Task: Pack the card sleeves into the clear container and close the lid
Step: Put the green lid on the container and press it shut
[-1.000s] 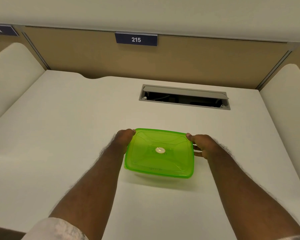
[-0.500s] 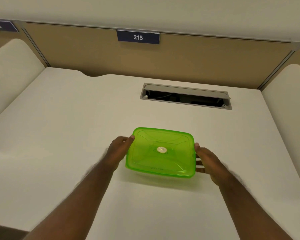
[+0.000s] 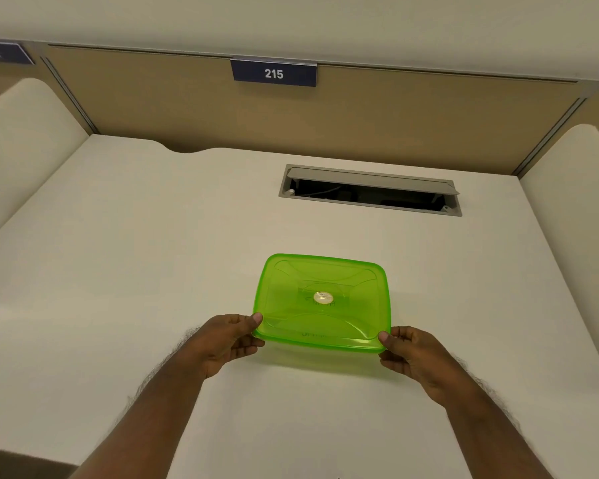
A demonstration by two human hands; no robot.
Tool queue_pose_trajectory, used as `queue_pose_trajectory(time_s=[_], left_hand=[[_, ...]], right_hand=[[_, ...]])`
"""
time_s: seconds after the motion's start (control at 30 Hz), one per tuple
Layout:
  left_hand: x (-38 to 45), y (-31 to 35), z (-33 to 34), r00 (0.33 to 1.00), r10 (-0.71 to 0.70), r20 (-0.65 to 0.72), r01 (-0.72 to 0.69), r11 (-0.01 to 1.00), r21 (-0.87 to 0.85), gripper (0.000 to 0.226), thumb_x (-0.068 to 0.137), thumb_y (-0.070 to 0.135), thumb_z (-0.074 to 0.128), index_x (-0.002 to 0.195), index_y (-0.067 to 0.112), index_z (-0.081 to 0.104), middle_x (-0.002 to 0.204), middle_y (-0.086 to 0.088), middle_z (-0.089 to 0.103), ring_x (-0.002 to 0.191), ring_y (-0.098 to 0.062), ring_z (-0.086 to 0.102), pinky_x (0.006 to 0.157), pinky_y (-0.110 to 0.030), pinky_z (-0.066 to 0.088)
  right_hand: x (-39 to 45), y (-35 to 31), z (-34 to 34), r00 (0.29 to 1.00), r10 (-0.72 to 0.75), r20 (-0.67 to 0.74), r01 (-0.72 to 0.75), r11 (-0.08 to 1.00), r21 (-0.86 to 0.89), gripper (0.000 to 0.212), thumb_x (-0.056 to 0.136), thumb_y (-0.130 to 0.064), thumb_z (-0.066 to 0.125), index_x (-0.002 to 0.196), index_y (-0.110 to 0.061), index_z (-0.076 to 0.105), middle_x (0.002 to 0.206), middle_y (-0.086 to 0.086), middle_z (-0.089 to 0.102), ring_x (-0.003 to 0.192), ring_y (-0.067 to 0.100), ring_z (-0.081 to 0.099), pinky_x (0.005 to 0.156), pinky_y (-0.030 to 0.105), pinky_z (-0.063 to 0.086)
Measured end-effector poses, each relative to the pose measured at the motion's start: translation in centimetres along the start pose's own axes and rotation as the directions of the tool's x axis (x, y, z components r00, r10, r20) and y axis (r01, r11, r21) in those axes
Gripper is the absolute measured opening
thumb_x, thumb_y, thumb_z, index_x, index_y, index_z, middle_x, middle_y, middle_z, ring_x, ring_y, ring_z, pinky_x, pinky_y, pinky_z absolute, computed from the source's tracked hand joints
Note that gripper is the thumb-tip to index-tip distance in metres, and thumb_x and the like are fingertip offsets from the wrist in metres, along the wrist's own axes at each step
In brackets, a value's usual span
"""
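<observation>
Both hands pinching the near corners of the translucent green plastic lid point(image 3: 322, 300), left hand point(image 3: 222, 340) and right hand point(image 3: 414, 354), lid sitting on the container mid white desk point(image 3: 118, 271).

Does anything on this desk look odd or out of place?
Only slightly. The grey cable hatch at the back of the desk stands open, showing wires inside. The green lid sits flat, both hands pinching its near corners. No card sleeves are visible.

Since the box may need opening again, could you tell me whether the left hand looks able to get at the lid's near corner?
Probably yes: the left hand already pinches the green lid at that corner, nothing between.
</observation>
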State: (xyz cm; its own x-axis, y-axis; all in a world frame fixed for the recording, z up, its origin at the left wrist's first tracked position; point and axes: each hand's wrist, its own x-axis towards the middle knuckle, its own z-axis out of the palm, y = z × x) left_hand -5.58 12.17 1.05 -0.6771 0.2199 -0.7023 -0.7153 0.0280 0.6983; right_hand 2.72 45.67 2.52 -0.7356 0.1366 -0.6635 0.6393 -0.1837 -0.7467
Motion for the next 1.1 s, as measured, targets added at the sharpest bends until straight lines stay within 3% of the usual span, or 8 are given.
queue_pose_trajectory(time_s=[0.33,0.43,0.53,0.63,0.7,0.83,0.97,1.1], left_hand=[[0.1,0.0,0.5,0.999,0.025,-0.047,-0.024,0.999,0.023,0.018,0.087,0.019,0.068,0.087,0.001,0.066,0.069,-0.010,0.071,0.059,-0.014,0.070,0.059,-0.025,0.059],[-0.2,0.4,0.5,1.000,0.022,-0.016,-0.022,0.999,0.024,0.021,0.087,0.023,0.068,0.091,0.003,0.063,0.071,-0.009,0.068,0.060,-0.015,0.068,0.062,-0.027,0.058],[-0.6,-0.3,1.3,0.990,0.081,-0.116,-0.076,0.996,0.047,0.026,0.084,0.032,0.070,0.089,0.008,0.061,0.076,-0.007,0.062,0.052,-0.013,0.063,0.057,-0.026,0.054],[-1.4,-1.8,2.7,0.968,0.069,-0.240,-0.073,0.997,-0.008,0.036,0.085,0.043,0.067,0.092,0.008,0.060,0.083,-0.008,0.061,0.054,-0.016,0.058,0.053,-0.028,0.051],[-2.1,-2.8,4.1,0.964,0.022,-0.264,-0.035,0.998,-0.044,0.041,0.083,0.049,0.067,0.094,0.010,0.060,0.085,-0.006,0.063,0.056,-0.017,0.059,0.052,-0.028,0.049],[-3.4,-5.0,7.9,0.981,0.005,-0.192,-0.014,0.999,-0.042,0.032,0.087,0.043,0.065,0.097,0.012,0.062,0.092,-0.007,0.068,0.054,-0.014,0.061,0.051,-0.025,0.046],[-4.0,-5.8,11.5,0.996,0.042,-0.082,-0.042,0.999,0.007,0.024,0.090,0.034,0.063,0.099,0.012,0.063,0.103,-0.006,0.073,0.061,-0.015,0.066,0.057,-0.026,0.048],[-3.6,-4.8,13.5,0.998,0.018,-0.068,-0.023,0.997,-0.073,0.024,0.092,0.035,0.062,0.098,0.012,0.063,0.102,-0.004,0.074,0.065,-0.016,0.067,0.058,-0.027,0.050]], right_hand=[[0.5,-0.2,0.4,0.998,0.036,-0.057,-0.037,0.999,-0.020,0.033,0.086,-0.005,0.066,0.112,0.010,0.054,0.083,0.016,0.058,0.068,0.022,0.056,0.059,0.026,0.059],[0.4,-0.4,0.1,0.999,0.045,-0.022,-0.046,0.998,-0.039,0.037,0.086,-0.009,0.068,0.114,0.011,0.055,0.083,0.013,0.061,0.071,0.021,0.058,0.070,0.032,0.059],[0.0,-0.9,-0.4,0.997,0.077,0.019,-0.073,0.987,-0.140,0.040,0.083,-0.022,0.072,0.115,-0.001,0.058,0.094,0.009,0.064,0.082,0.021,0.060,0.078,0.041,0.058],[0.0,-2.1,-0.7,0.998,0.064,0.002,-0.061,0.951,-0.303,0.040,0.081,-0.039,0.072,0.113,-0.020,0.058,0.104,0.004,0.066,0.085,0.018,0.061,0.075,0.038,0.057],[0.8,-3.5,-0.7,0.999,-0.011,-0.045,-0.004,0.946,-0.325,0.042,0.084,-0.044,0.068,0.117,-0.023,0.056,0.110,0.004,0.065,0.087,0.019,0.062,0.076,0.037,0.055],[3.4,-6.4,-0.1,0.975,-0.194,-0.109,0.147,0.930,-0.336,0.046,0.089,-0.042,0.061,0.126,-0.017,0.055,0.118,0.007,0.064,0.093,0.023,0.063,0.071,0.033,0.053],[5.7,-7.7,0.6,0.984,-0.165,-0.069,0.129,0.923,-0.361,0.039,0.091,-0.043,0.058,0.112,-0.011,0.064,0.118,0.012,0.066,0.101,0.028,0.065,0.083,0.044,0.055],[6.8,-7.9,0.5,0.988,-0.140,-0.061,0.110,0.930,-0.352,0.035,0.089,-0.037,0.063,0.109,-0.007,0.064,0.116,0.013,0.066,0.107,0.032,0.063,0.093,0.049,0.053]])
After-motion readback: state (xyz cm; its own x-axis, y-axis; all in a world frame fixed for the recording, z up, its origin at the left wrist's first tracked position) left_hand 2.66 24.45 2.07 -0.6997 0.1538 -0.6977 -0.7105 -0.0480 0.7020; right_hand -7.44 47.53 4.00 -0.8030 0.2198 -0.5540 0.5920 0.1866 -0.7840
